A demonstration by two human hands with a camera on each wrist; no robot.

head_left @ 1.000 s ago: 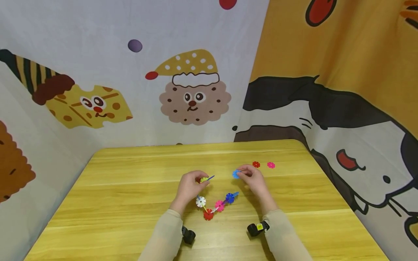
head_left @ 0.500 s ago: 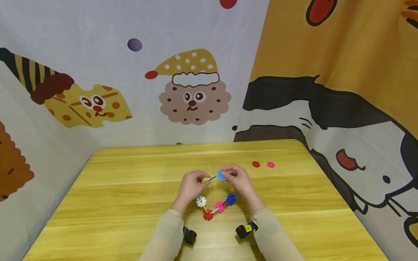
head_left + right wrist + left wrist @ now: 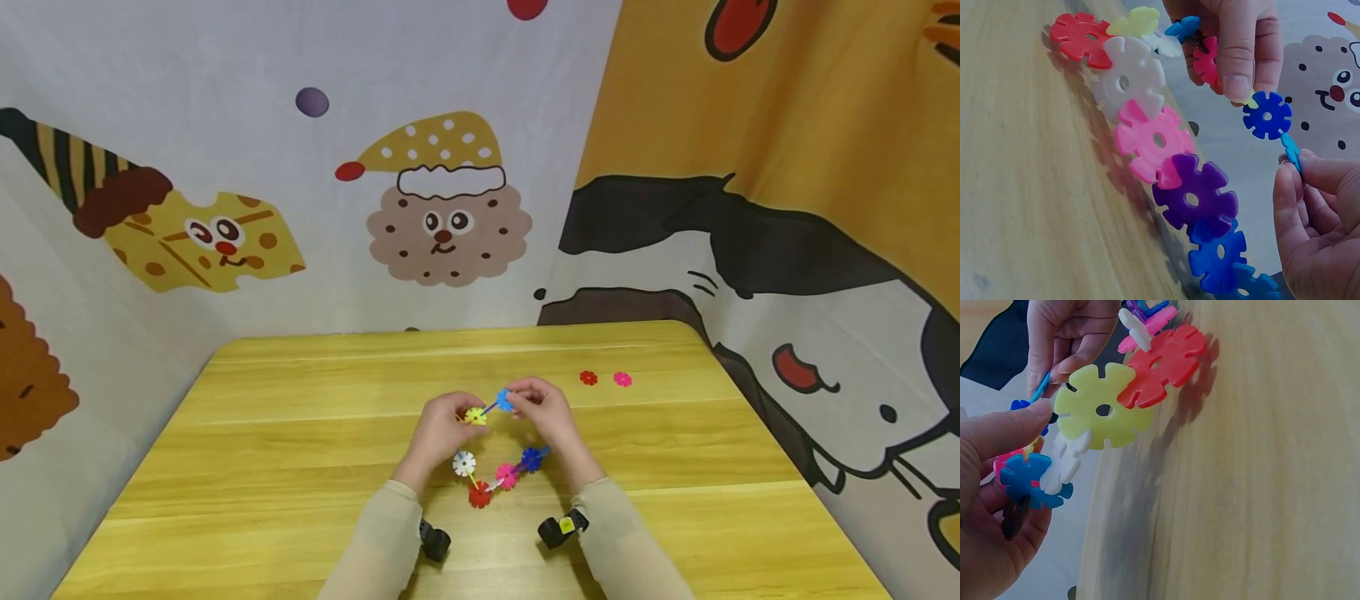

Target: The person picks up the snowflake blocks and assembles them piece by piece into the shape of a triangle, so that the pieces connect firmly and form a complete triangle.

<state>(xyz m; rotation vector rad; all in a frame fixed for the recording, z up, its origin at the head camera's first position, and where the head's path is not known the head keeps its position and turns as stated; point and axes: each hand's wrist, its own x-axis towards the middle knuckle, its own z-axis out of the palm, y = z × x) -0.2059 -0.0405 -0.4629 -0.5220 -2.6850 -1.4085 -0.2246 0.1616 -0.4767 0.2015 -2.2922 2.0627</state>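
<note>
A chain of flower-shaped interlocking discs curves round in front of the person, its white disc [image 3: 464,463], red disc [image 3: 480,494] and pink disc [image 3: 507,476] near the table. My left hand [image 3: 438,427] grips one end of this chain, thumb and fingers around the discs beside the yellow disc [image 3: 476,416]. A dark blue disc [image 3: 1267,115] sticks out past the left fingertips. Between thumb and fingers, my right hand [image 3: 546,408] pinches a light blue disc [image 3: 1291,152], seen nearly edge-on in the right wrist view, its edge right at the dark blue disc's rim.
Two loose discs, one red [image 3: 588,378] and one pink [image 3: 622,379], lie toward the back right of the wooden table [image 3: 300,467]. The chain's other end, with a purple disc [image 3: 1194,195] and blue discs, lies below the right hand. A cartoon-print cloth [image 3: 450,75] hangs behind.
My right hand has moved left with the light blue disc, bringing it up to the dark blue one. My left hand has barely moved; more of the yellow disc shows now.
</note>
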